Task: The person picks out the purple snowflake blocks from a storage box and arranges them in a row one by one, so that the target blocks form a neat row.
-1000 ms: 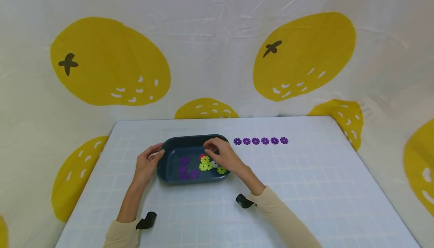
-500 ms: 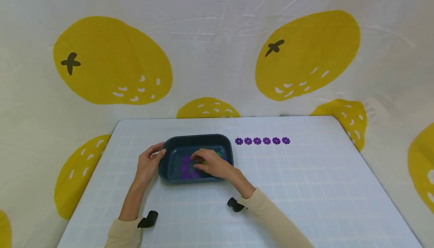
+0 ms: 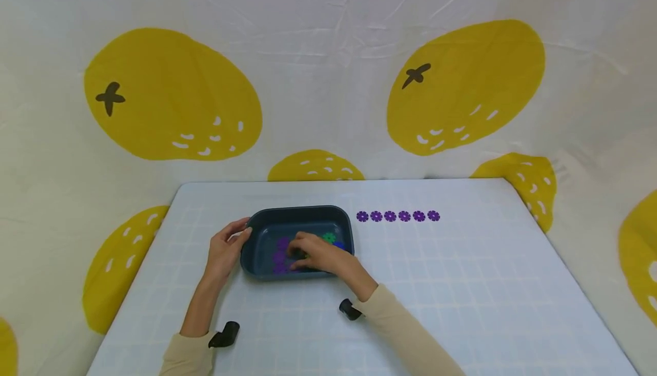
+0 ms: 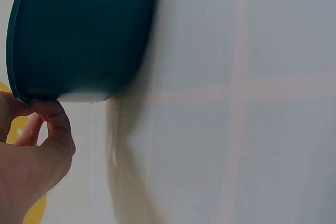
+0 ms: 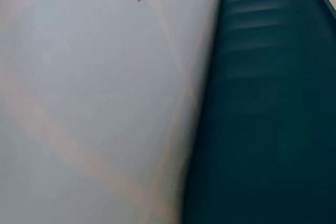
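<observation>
A dark teal tray stands on the table, and my left hand grips its left end. In the left wrist view, thumb and fingers of that left hand pinch the tray's rim. My right hand is inside the tray, fingers bent with a gap to the thumb, over purple flower-shaped discs. Green discs and a blue disc show behind it; others are hidden under the hand. Only the tray's outer wall fills the right wrist view, hiding the fingers.
Right of the tray, several purple flower discs lie in a straight row along the back of the white gridded table. Behind the table hangs a white cloth with large yellow fruit prints.
My right hand has moved from the tray's right part leftward and nearer, down towards the purple discs, uncovering green and blue discs. The left hand keeps its hold on the tray.
</observation>
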Available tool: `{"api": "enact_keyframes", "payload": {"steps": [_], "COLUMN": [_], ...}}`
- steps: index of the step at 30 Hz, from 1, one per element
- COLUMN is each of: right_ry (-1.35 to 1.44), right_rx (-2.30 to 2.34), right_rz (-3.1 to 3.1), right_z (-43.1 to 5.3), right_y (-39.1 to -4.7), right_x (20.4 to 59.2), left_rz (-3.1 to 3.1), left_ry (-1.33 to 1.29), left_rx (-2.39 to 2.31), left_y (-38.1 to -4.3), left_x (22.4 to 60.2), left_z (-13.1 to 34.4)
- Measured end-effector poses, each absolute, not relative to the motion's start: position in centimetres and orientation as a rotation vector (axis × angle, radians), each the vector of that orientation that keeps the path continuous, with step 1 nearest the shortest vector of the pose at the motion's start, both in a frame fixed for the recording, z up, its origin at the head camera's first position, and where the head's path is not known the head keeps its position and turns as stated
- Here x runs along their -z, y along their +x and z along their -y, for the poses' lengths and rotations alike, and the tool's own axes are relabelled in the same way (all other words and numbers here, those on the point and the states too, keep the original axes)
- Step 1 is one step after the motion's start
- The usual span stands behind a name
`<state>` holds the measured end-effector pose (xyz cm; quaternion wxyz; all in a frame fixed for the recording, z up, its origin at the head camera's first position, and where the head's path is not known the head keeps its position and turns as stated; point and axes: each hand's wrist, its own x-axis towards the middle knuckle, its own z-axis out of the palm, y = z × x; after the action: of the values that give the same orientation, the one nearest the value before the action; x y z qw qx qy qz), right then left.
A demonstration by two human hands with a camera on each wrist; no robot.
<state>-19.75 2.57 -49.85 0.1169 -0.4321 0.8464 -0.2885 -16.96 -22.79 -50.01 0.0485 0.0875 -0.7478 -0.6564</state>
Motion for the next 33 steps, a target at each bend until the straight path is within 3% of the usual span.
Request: {"api": "enact_keyframes", "payload": {"steps": [17, 33], "right_ry": [-1.301, -1.519], "right_rx": [0.763, 1.146], "right_rz": [-2.48, -2.571], "right_z": [-2.4, -4.0], "right_y": [-19.9, -19.8], "right_x": [49.8, 49.0], "left_rz": [2.29, 2.303], "left_ry": [0.284, 0.284], "left_rx": [2.01, 2.009], "left_y": [-17.2, -17.1], "left_x": [50.2, 50.1], "left_z": [22.9, 22.9]}}
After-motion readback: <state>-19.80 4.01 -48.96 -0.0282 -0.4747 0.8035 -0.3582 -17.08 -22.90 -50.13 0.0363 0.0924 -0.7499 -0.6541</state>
